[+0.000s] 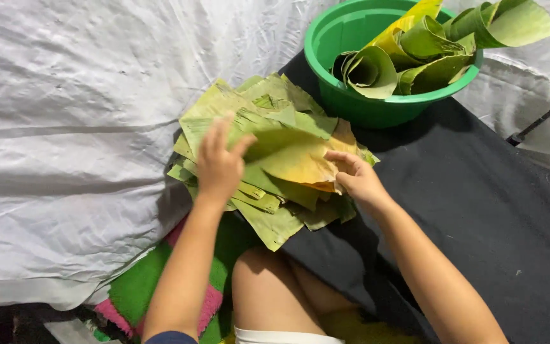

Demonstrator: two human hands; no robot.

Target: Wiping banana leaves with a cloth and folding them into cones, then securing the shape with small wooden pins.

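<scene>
I press left hand (219, 167), fingers spread, flat on stack of cut banana leaves (268, 159) lying on black cloth (479, 191) beside green basin (351, 64). Right hand (359, 178) pinches yellowed top leaf (300, 159) edge; best peel slowly, avoid tearing.

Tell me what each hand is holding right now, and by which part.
The right hand pinches the yellowed top leaf at its right edge. The left hand lies flat on the pile of cut banana leaves, gripping nothing.
</scene>
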